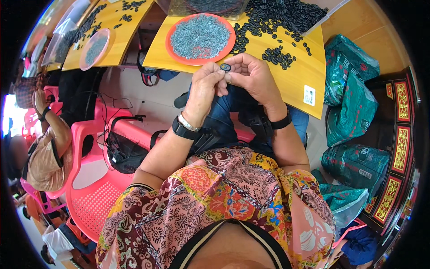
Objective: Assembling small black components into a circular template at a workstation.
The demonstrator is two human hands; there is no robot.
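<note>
My left hand (204, 85) and my right hand (253, 76) meet in front of the yellow wooden table (295, 76), their fingertips pinching one small black ring-shaped part (225, 67) between them. Just beyond lies a round orange tray (172, 31) heaped with thin grey metal pieces (200, 36). To its right, many more black rings (277, 20) are spread over the table, with a small cluster (277, 56) close to my right hand. Both wrists wear black bands.
A pink plastic chair (96, 184) stands at my left, with a black bag (123, 152) and cables on it. Green sacks (354, 98) pile up at the right beside a dark carved cabinet (401, 134). Another person (45, 152) sits at a second table (112, 27).
</note>
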